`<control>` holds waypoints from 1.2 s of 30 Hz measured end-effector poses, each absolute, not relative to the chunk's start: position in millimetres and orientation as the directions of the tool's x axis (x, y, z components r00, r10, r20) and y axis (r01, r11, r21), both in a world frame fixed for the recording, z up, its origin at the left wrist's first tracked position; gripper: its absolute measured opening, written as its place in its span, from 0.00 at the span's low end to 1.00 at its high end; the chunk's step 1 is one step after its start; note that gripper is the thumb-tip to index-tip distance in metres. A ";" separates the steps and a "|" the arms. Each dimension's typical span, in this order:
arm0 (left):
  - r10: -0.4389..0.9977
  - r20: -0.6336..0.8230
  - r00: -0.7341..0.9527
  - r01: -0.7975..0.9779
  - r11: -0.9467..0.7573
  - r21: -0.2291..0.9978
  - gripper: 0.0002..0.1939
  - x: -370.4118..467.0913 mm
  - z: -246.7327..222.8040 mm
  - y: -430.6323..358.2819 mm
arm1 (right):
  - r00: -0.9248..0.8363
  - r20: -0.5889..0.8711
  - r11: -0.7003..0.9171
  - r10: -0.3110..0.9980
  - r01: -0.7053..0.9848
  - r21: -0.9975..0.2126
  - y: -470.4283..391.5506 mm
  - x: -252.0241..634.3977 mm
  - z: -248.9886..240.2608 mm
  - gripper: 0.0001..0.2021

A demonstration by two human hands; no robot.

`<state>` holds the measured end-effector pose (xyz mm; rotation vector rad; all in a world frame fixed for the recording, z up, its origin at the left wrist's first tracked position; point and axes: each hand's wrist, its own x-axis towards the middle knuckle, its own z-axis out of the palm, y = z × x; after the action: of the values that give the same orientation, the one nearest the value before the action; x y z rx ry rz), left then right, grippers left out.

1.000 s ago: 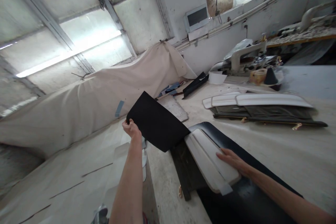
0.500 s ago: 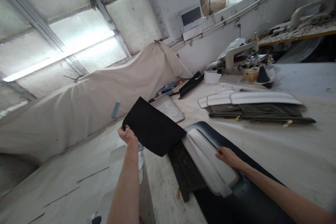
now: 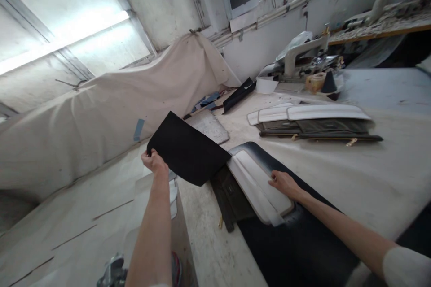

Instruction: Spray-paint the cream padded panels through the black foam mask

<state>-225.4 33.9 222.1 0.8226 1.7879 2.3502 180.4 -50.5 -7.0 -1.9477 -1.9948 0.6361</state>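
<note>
My left hand (image 3: 155, 160) is closed on the left edge of a black sheet (image 3: 186, 150), which is raised and tilted over the table. The sheet's right corner meets a white padded panel (image 3: 261, 188) joined to dark olive fabric (image 3: 234, 193) with a gold zipper pull. My right hand (image 3: 284, 184) rests at the panel's right edge with its fingers curled; whether they pinch the edge is too small to tell. Under the panel lies a large black piece (image 3: 283, 251) with a rounded far corner.
A stack of similar white and olive pieces (image 3: 330, 113) lies at the right. Behind it stand a sewing machine (image 3: 292, 60) and a dark cone (image 3: 329, 83). A grey board (image 3: 210, 126) and a rolled black piece (image 3: 239, 95) lie farther back. Beige cloth (image 3: 134, 94) drapes at the left.
The view has tipped down and shifted slightly, so the scene sits higher and a little to the left. Both hands keep nearly the same places on the sheet and the panel.
</note>
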 end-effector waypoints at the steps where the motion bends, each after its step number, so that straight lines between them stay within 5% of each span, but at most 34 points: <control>1: 0.375 0.364 -0.852 0.250 -0.318 0.915 0.09 -224.4 222.4 34.1 | -0.040 -0.106 -0.017 0.994 0.875 -0.484 -50.6 180.3 -5.6 0.06; 14: 0.407 0.378 -0.832 0.252 -0.330 0.910 0.10 -222.1 222.8 35.4 | -0.054 -0.074 0.025 0.996 0.934 -0.357 -60.4 175.9 3.3 0.07; 22: 0.406 0.380 -0.831 0.246 -0.345 0.906 0.09 -226.2 219.4 35.0 | -0.155 0.135 0.186 0.979 0.947 -0.262 -71.8 128.4 35.2 0.10; 28: 0.395 0.369 -0.841 0.224 -0.366 0.903 0.08 -226.7 219.6 33.2 | -0.228 0.125 0.255 0.966 0.926 -0.277 -74.0 58.7 27.6 0.29; 36: 0.405 0.352 -0.844 0.137 -0.472 0.871 0.10 -224.8 227.4 20.1 | -0.198 -0.041 0.171 0.979 0.920 -0.354 -37.8 120.4 16.9 0.07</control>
<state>-224.8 20.1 227.4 0.7980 1.5151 2.4357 120.4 -37.8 16.9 -1.8511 -2.2451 0.4493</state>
